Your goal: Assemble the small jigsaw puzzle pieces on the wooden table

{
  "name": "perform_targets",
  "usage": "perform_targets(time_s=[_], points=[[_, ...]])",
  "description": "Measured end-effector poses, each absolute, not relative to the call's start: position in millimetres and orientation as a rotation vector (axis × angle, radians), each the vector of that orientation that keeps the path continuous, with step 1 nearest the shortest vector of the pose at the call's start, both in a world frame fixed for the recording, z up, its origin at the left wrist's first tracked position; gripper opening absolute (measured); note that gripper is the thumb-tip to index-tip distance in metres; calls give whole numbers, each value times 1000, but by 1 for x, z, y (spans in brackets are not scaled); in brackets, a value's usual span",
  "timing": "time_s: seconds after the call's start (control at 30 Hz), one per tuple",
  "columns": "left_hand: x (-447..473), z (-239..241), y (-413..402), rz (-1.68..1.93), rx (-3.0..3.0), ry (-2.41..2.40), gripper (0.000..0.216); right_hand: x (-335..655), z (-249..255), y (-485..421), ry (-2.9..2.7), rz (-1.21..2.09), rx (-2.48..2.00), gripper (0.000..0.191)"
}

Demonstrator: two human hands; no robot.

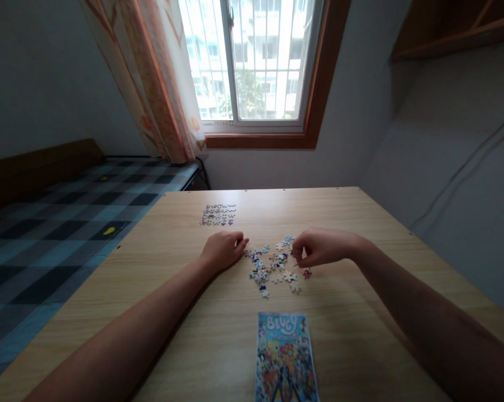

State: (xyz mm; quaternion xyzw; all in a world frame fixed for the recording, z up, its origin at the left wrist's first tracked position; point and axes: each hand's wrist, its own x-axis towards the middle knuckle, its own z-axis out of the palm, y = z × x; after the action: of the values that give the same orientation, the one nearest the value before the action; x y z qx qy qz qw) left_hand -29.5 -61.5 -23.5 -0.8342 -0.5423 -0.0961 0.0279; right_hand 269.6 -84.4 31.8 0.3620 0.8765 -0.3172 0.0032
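The left hand rests loosely curled, palm down, while the right hand pinches its fingertips together.

Pale wood-grain table, multicoloured puzzle pieces (mostly blue-white), blue picture card, blue-black checked bedcover.

- Loose puzzle pieces are seen scattered flat in a small, ragged cluster at the middle of the wooden table.
- Blue, white and red prints are shown; a few are strewn apart nearside.
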Motion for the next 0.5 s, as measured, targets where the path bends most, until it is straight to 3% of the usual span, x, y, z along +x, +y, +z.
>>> perform_targets(time_s=[0.5], points=[[-29,-24,-63,-334,-2615,-1615,41,263,25,-86,2776,-820,1159,25]])
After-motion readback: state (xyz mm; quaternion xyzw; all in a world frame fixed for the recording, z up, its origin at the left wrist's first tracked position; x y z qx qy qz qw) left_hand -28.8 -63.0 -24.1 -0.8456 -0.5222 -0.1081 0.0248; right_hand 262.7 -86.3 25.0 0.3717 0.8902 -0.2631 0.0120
